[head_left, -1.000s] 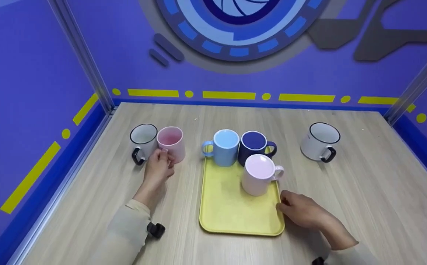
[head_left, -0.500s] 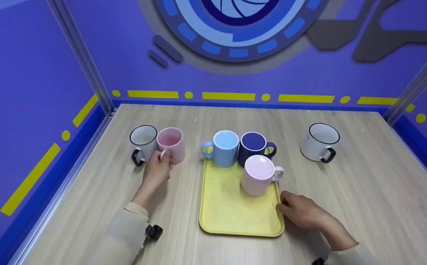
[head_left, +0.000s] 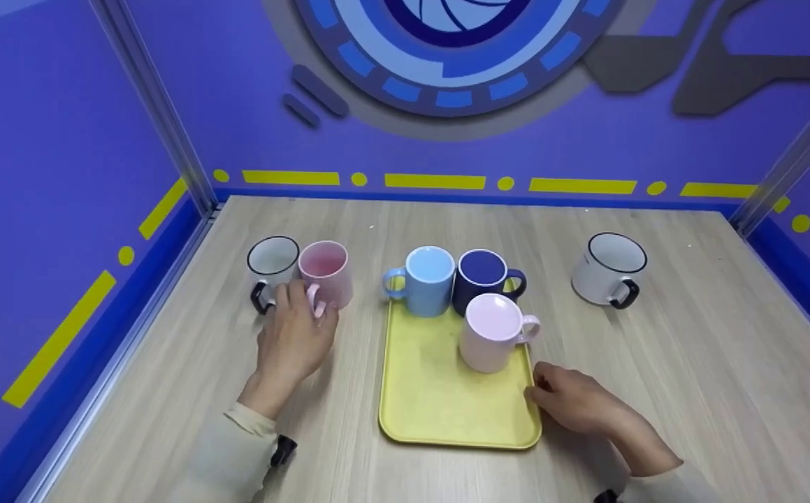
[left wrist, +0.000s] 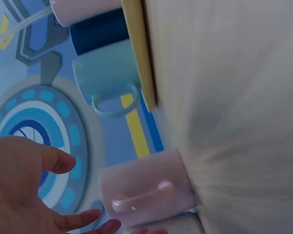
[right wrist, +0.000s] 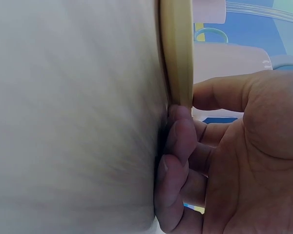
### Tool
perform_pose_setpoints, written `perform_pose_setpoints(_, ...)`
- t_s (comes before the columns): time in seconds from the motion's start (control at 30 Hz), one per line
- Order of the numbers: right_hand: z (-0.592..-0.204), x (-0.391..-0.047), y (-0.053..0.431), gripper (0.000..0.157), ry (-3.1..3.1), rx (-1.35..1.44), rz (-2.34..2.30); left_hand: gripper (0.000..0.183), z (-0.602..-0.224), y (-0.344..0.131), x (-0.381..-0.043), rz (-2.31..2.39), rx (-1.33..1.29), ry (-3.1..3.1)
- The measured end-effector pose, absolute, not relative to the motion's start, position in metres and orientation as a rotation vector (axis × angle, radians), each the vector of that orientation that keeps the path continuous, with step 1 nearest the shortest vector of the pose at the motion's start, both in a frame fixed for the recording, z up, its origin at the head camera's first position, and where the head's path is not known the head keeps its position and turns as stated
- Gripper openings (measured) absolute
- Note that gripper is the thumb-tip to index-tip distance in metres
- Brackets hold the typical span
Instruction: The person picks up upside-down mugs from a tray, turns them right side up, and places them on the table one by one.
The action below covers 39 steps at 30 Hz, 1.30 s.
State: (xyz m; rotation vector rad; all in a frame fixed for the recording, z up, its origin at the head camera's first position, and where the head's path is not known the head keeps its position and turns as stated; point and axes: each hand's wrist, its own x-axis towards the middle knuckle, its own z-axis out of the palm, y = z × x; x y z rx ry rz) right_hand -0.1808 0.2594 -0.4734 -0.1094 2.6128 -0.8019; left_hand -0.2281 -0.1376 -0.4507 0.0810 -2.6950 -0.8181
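A pink mug point(head_left: 337, 283) stands upright on the table at the left, its handle facing the person. My left hand point(head_left: 294, 339) is at that handle, with thumb and fingers spread; in the left wrist view a gap shows between the thumb point(left wrist: 61, 161) and the mug. On the right, my right hand point(head_left: 576, 402) pinches the side rim of a yellow tray point(head_left: 446, 412). Its thumb lies at the rim's top and the curled fingers press at its outer side. Light blue point(head_left: 428, 290), dark blue point(head_left: 471, 297) and pale pink point(head_left: 487, 346) mugs stand on the tray.
A white mug point(head_left: 286, 276) with black rim and handle stands close against the pink mug's left. Another such white mug point(head_left: 604, 279) is at the back right. Blue walls point(head_left: 62, 175) border the wooden table point(head_left: 677, 335) at the back and sides.
My left hand pinched the pink mug's handle earlier; its fingers have since spread off it and the hand has drawn slightly back. The right hand and tray have stayed still.
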Motion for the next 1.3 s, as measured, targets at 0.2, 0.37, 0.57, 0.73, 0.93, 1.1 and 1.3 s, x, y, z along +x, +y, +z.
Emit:
perform_pose_setpoints(0.2, -0.473, -0.182, 0.260, 0.015, 2.608, -0.115, -0.812, 0.052, -0.439, -0.119, -0.213, -0.775, -0.023, -2.693)
perform_pose_setpoints(0.37, -0.472, -0.183, 0.264, 0.018, 2.543, -0.112, -0.906, 0.051, -0.439, -0.102, -0.205, -0.874, -0.199, -2.747)
perform_pose_setpoints(0.57, -0.469, -0.181, 0.271, 0.024, 2.407, -0.121, -1.080, 0.052, -0.444, -0.085, -0.200, -1.050, -0.391, -2.838)
perform_pose_setpoints(0.73, -0.466, -0.181, 0.274, 0.032, 2.376, -0.109, -1.187, 0.055, -0.445, -0.074, -0.200, -1.152, -0.517, -2.910)
perform_pose_setpoints(0.93, -0.461, -0.185, 0.275, 0.056, 2.488, 0.004, -1.236, 0.064, -0.447, -0.058, -0.202, -1.228, -0.576, -2.999)
perform_pose_setpoints(1.1, -0.459, -0.192, 0.274, 0.064, 2.596, -0.040, -1.329, 0.073, -0.449, -0.042, -0.206, -1.275, -0.570, -3.022)
perform_pose_setpoints(1.3, -0.457, -0.199, 0.273, 0.062, 2.638, -0.104, -1.416, 0.082, -0.450, -0.023, -0.211, -1.252, -0.583, -3.035)
